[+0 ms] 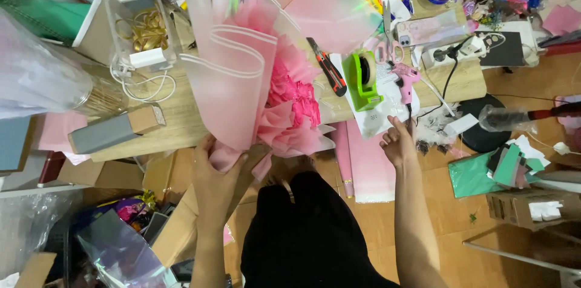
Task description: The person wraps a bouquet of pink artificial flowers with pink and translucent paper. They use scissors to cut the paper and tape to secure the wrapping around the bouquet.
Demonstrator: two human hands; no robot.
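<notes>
Gripping the pink bouquet (266, 88) by its base, left hand (218, 173) fingers closed; right hand (397, 141), loosely curled and empty, lies just below the pink glue gun (405, 79).

Cluttered wooden table (466, 85), wood-look floor (448, 215)

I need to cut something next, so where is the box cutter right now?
In the head view, the box cutter lies on the table, right of the pink bouquet and left of the green tape dispenser.
</notes>
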